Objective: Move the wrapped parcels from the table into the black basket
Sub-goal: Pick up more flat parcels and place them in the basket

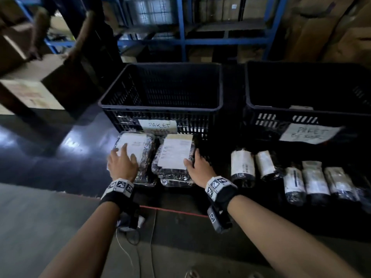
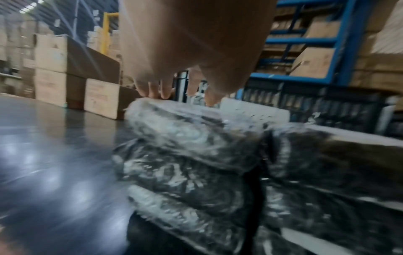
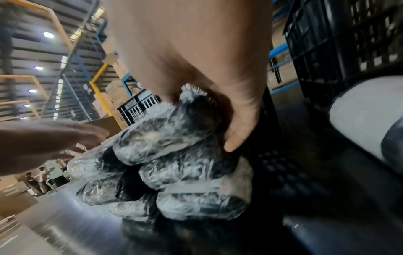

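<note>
Two stacks of flat parcels in clear wrap with white labels lie on the dark table just in front of the empty black basket [image 1: 160, 109]. My left hand [image 1: 123, 157] rests flat on the top parcel of the left stack [image 1: 140, 149], fingers spread; the left wrist view shows the fingertips [image 2: 163, 93] touching its far top edge [image 2: 185, 131]. My right hand [image 1: 195, 164] grips the right edge of the right stack's top parcel [image 1: 174, 151], thumb on the label. Its fingers [image 3: 237, 138] curl round the parcel's side [image 3: 165, 134].
A second black basket [image 1: 301, 111] with a paper sign stands to the right. Several small rolled parcels [image 1: 267, 165] lie in a row before it. A person holds a cardboard box [image 1: 40, 81] at the far left. Blue shelving [image 1: 182, 39] stands behind the baskets.
</note>
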